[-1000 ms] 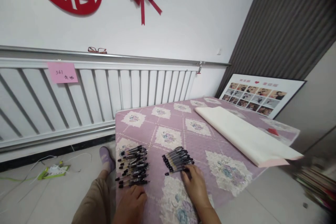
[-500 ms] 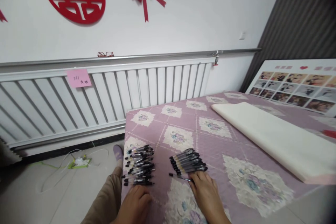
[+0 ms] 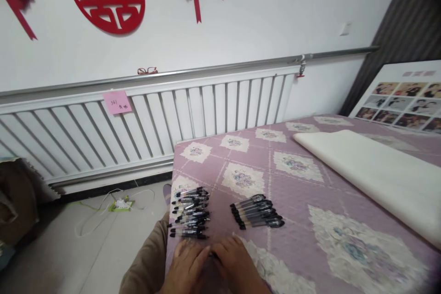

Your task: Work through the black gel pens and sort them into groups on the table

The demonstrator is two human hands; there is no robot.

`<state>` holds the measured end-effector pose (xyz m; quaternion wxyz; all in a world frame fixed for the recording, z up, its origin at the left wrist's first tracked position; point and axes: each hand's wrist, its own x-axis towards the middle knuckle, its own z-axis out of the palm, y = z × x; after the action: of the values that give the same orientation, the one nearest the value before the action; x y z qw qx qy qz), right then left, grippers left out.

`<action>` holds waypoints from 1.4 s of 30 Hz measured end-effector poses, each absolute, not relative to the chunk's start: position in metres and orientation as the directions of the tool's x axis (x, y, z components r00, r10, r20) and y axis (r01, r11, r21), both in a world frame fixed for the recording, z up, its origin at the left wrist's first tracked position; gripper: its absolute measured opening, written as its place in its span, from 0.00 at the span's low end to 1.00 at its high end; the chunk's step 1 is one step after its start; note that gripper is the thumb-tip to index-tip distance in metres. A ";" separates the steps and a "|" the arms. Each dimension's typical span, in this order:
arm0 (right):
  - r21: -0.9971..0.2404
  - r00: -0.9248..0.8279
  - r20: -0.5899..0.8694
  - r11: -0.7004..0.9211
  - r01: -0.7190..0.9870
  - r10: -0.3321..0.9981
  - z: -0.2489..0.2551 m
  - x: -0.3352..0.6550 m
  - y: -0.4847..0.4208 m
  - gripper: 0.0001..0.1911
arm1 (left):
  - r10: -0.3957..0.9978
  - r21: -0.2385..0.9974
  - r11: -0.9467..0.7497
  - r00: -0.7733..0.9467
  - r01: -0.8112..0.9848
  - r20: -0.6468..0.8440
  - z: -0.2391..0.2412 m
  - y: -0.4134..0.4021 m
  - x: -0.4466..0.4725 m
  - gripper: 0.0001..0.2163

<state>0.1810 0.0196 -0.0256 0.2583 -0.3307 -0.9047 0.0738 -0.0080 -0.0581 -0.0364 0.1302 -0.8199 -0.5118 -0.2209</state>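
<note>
My left hand (image 3: pixel 188 264) and my right hand (image 3: pixel 232 259) meet low on the bed, close to its near edge, with fingers curled inward. Between their fingertips a small dark part of a pen (image 3: pixel 212 254) shows; the fingers hide the rest. Just beyond my left hand lies a loose pile of black-capped clear pens (image 3: pixel 190 213), their ends uneven. To the right, past my right hand, a neater slanted row of similar pens (image 3: pixel 257 211) lies side by side.
A purple quilted cover (image 3: pixel 213 170) with floral patches spreads under the pens. A folded cream sheet (image 3: pixel 372 170) lies to the right, near a photo board (image 3: pixel 401 98). The white radiator (image 3: pixel 206 110) runs along the wall. On the floor sits a power strip (image 3: pixel 121 205) with cables.
My right hand has moved left and nearer, away from the neat row, taking a pen to my left hand. The view has shifted left.
</note>
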 end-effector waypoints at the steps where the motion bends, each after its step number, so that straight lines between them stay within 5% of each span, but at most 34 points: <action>1: -0.309 -0.665 0.400 0.776 0.550 0.631 -0.026 0.176 0.017 0.06 | 0.801 0.037 -0.456 0.392 0.889 0.453 -0.035 -0.056 -0.008 0.22; 9: -0.484 -0.651 0.214 0.658 0.577 0.728 0.009 0.183 0.014 0.15 | 0.909 0.190 -0.341 0.272 0.921 0.315 -0.020 -0.055 -0.006 0.13; 13: -0.456 -0.658 0.147 0.641 0.617 0.738 0.014 0.187 0.015 0.04 | 0.914 0.235 -0.344 0.266 0.909 0.307 -0.014 -0.057 -0.004 0.14; 24: -0.488 -0.702 0.108 0.653 0.580 0.704 0.023 0.187 0.013 0.04 | 0.930 0.277 -0.325 0.252 0.904 0.267 -0.008 -0.055 -0.001 0.06; 35: -0.700 -0.608 0.190 0.541 0.467 0.771 0.020 0.215 0.031 0.07 | 0.939 0.312 -0.309 0.236 0.899 0.251 -0.006 -0.054 -0.003 0.11; 42: -0.568 -0.522 0.236 0.552 0.610 0.820 0.002 0.213 0.042 0.04 | 0.934 0.354 -0.313 0.218 0.881 0.282 -0.004 -0.055 -0.004 0.11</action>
<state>0.2133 0.0417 0.0020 0.2459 -0.4227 -0.8459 0.2130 -0.0036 -0.0545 -0.0044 -0.0588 -0.7783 -0.5832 -0.2250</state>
